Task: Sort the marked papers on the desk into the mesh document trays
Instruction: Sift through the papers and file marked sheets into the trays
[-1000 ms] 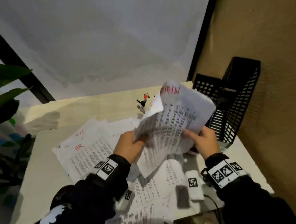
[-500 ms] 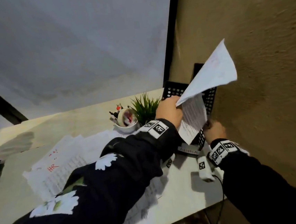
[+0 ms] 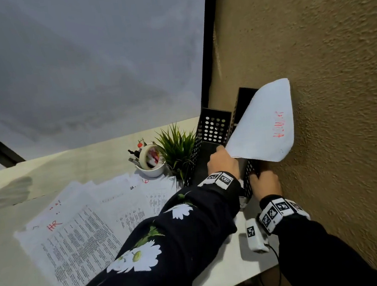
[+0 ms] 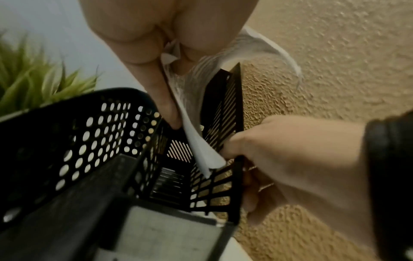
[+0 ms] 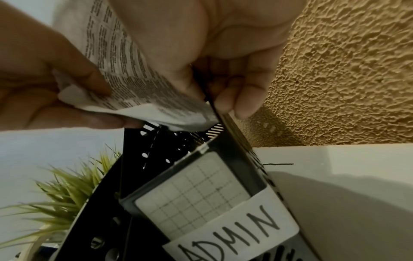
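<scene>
A white printed sheet [image 3: 264, 124] with a red ADMIN mark stands tilted over the right-hand black mesh tray [image 3: 251, 171]. My left hand [image 3: 222, 160] pinches its lower edge. In the left wrist view the sheet [image 4: 194, 141] dips into the narrow slot between the tray walls, held by my left hand [image 4: 170, 70]. My right hand [image 3: 264, 182] grips that tray's outer wall beside the textured wall. The right wrist view shows the right hand [image 5: 223, 91] curled over the wall edge, the sheet [image 5: 134, 79] above, and a white ADMIN label [image 5: 232, 234] on the tray front.
A second mesh tray [image 3: 213, 126] stands left of the ADMIN one. A small potted plant [image 3: 176, 148] and a white cup [image 3: 149, 169] with tape and pens sit beside it. Loose papers [image 3: 87, 221], one marked HR, cover the desk. The rough wall [image 3: 315, 84] is tight on the right.
Both hands carried the ADMIN sheet from above the desk right to the trays. The right hand let go of it and took the tray wall; the sheet's lower edge went down into the slot.
</scene>
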Demonstrator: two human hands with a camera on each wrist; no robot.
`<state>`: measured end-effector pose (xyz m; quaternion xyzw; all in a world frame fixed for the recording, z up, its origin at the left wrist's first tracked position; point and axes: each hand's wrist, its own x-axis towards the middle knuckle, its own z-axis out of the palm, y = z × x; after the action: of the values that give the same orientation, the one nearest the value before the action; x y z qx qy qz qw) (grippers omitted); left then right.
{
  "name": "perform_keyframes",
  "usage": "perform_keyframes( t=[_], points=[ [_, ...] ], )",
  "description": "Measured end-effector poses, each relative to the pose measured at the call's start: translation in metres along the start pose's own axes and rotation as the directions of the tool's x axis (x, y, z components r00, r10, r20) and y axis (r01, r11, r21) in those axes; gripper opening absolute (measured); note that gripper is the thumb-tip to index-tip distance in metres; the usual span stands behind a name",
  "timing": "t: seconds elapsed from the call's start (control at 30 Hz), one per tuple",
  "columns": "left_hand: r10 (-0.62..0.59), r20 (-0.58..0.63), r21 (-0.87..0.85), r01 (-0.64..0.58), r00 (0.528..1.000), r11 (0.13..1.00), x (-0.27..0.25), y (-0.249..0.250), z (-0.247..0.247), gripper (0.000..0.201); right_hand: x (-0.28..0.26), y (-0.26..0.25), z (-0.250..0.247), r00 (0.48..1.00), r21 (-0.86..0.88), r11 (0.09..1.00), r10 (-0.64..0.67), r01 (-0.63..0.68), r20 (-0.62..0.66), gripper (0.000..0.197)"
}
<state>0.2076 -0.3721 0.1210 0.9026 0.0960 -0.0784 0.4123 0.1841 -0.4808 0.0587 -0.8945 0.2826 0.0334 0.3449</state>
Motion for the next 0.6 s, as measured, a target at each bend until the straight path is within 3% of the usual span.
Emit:
perform_keyframes(
  t=[0.1,0.17,0.23,0.43,0.6],
  points=[
    [-0.001,-0.012,-0.069,0.0,1.0,0.998,-0.011,-0.006,0.004,0.038,0.002,0.002,0.003,0.999,-0.007,0.999,-0.044,0.044,-0.01,0.032],
    [0.06,-0.039,-0.001,-0.06,0.997,0.998,-0.021,-0.01,0.007,0.048,0.002,0.003,0.005,0.997,0.002,0.997,-0.073,0.073,-0.018,0.03],
    [0.099,-0.024,0.081,-0.096,0.995,0.992,-0.022,-0.008,0.01,0.045,0.002,0.002,0.005,0.997,0.021,0.997,-0.074,0.074,-0.031,0.029],
    [-0.021,0.015,-0.035,0.022,1.0,0.999,-0.007,-0.004,0.017,0.032,0.001,0.004,0.005,0.995,0.037,0.995,-0.096,0.097,-0.022,0.029],
    [-0.022,0.129,0.01,0.02,0.991,1.0,-0.02,-0.021,0.005,0.054,-0.002,0.004,-0.004,0.991,0.045,0.99,-0.133,0.133,-0.003,0.036]
  ],
)
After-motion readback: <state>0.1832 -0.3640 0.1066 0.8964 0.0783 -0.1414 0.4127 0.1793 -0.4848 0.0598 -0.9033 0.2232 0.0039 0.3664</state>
